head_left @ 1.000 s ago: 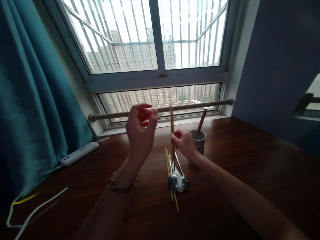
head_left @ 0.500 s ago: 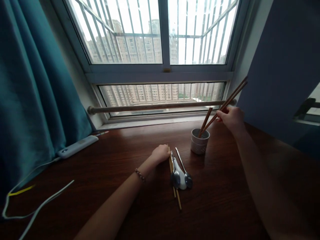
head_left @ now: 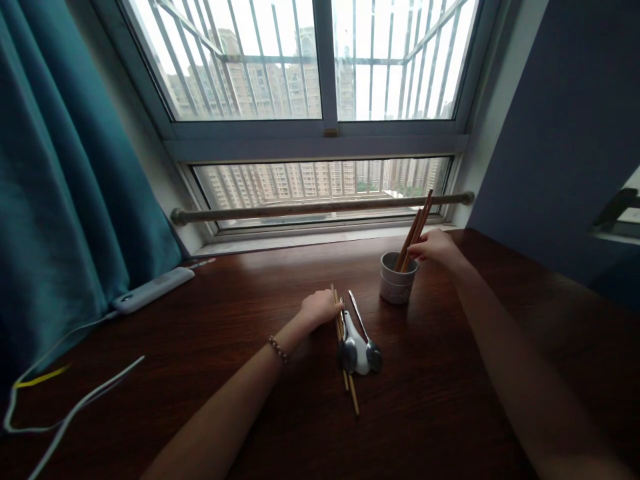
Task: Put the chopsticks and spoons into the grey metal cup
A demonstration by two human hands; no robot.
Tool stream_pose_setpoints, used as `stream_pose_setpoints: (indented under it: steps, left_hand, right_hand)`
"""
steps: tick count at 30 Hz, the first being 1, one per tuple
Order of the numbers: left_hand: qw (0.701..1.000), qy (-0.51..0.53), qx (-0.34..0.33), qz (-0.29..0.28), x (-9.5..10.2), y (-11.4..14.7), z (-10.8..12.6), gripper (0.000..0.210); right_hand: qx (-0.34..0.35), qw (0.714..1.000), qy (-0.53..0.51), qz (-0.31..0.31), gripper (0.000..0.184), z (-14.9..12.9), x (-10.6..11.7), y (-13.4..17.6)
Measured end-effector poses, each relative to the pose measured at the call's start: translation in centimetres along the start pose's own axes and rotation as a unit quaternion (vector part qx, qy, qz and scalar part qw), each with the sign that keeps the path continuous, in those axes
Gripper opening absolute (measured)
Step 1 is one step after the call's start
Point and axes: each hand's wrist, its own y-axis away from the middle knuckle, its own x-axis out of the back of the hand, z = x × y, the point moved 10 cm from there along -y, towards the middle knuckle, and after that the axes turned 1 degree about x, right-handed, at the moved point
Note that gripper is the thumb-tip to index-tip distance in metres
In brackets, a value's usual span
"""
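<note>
My right hand [head_left: 437, 247] pinches wooden chopsticks [head_left: 416, 228] that stand tilted in a small grey cup [head_left: 396, 283] near the window side of the dark wooden table [head_left: 450, 373]. My left hand [head_left: 321, 308] rests on the table with its fingers closed over the upper end of a pair of chopsticks [head_left: 347, 373] lying flat. Right beside those lie a white spoon [head_left: 356, 347] and two metal spoons [head_left: 368, 343], touching each other.
A white power strip [head_left: 153, 290] lies at the left by the teal curtain [head_left: 65, 187], with white and yellow cables [head_left: 75, 407] trailing toward the table's front left. A metal rail [head_left: 320, 208] runs along the window behind the cup.
My right hand has lowered the chopsticks into the cup, where they now stand steeper. Earlier my left hand came down from the air onto the chopsticks lying on the table.
</note>
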Motion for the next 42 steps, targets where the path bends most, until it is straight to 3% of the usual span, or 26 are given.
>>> stream_pose_setpoints:
  steps: [11, 18, 23, 25, 29, 31, 33, 37, 39, 42]
  left_hand:
    - [1.000, 0.007, -0.003, 0.000, -0.2, -0.4, -0.1, 0.033]
    - [1.000, -0.007, -0.018, 0.021, 0.1, 0.0, 0.4, 0.028]
    - [0.999, 0.021, 0.005, 0.048, 0.6, 0.2, 0.1, 0.024]
    - [0.996, 0.062, 0.012, 0.057, 1.4, -0.1, -0.6, 0.021]
    - [0.977, 0.208, -0.004, 0.045, 4.5, -0.3, -2.6, 0.021]
    - [0.951, 0.300, -0.026, 0.074, 7.7, 0.7, -3.5, 0.022]
    - [0.911, 0.384, -0.052, 0.144, 11.9, 2.7, -4.2, 0.017]
    - [0.779, 0.516, -0.129, 0.333, 20.0, 8.4, -4.2, 0.010]
    - [0.716, 0.542, -0.174, 0.404, 22.7, 10.5, -2.7, 0.008]
    - [0.645, 0.557, -0.266, 0.451, 25.2, 11.5, 1.8, 0.007]
  right_hand:
    - [-0.039, 0.998, -0.018, -0.035, 0.015, 0.7, -1.2, 0.1]
    - [-0.017, 0.996, 0.086, 0.017, 0.018, 0.4, 1.1, 0.2]
    - [-0.001, 0.988, 0.151, 0.037, 0.024, -2.2, 3.1, 2.3]
    - [0.033, 0.987, 0.159, -0.003, 0.022, -4.5, 2.3, 4.0]
    - [0.097, 0.977, 0.118, -0.146, 0.023, -8.5, -2.6, 8.4]
    - [0.134, 0.960, 0.154, -0.194, 0.024, -9.9, -5.5, 10.2]
    - [0.172, 0.928, 0.226, -0.240, 0.025, -10.4, -8.8, 11.6]
    - [0.186, 0.902, 0.292, -0.257, 0.018, -9.8, -13.6, 12.5]
    - [0.188, 0.892, 0.309, -0.272, 0.025, -9.3, -15.5, 12.9]
    - [0.179, 0.885, 0.325, -0.280, 0.028, -8.6, -16.8, 13.4]
